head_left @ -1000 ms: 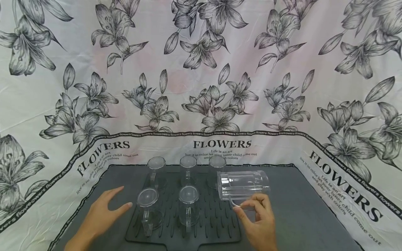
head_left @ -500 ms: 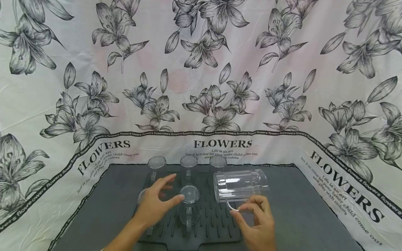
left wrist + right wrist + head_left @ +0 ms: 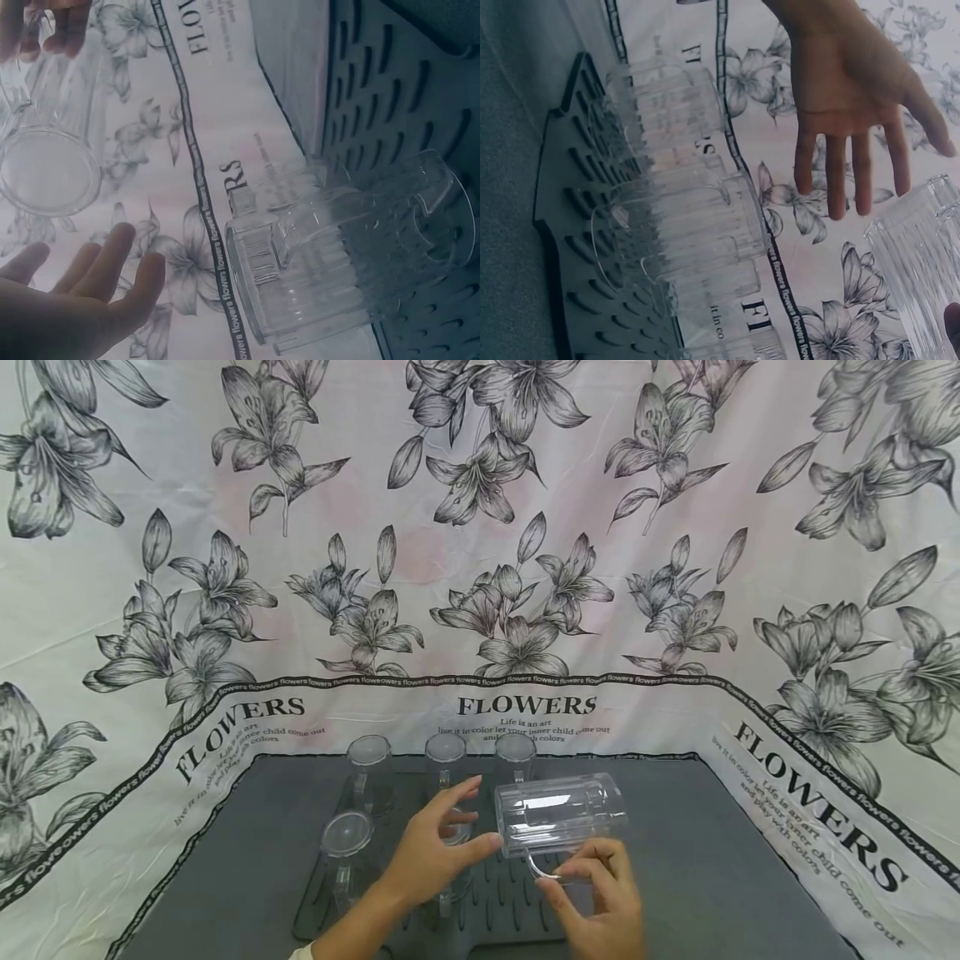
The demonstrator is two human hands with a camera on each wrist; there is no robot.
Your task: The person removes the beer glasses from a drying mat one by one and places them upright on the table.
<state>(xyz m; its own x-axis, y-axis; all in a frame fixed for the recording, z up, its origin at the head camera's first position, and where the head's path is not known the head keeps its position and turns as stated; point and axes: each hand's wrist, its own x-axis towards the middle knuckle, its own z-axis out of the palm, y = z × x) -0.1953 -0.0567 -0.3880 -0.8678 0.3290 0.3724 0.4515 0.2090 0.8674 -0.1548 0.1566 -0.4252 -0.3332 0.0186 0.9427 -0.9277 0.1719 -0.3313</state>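
The right hand's (image 3: 603, 902) grip is clamped on the handle (image 3: 542, 868) of a clear mug (image 3: 561, 810) held sideways above the counter (image 3: 202, 860). The mug's long axis runs left to right, its left end slightly lower in the head view; the handle points toward the person. The left hand's (image 3: 435, 856) grip is spread apart, just beside that left end. Beyond, a ridged mat (image 3: 506, 914) bears two front mugs (image 3: 347, 833), one partly hidden, then three back mugs (image 3: 446, 749), before a flowered cloth (image 3: 442, 635).
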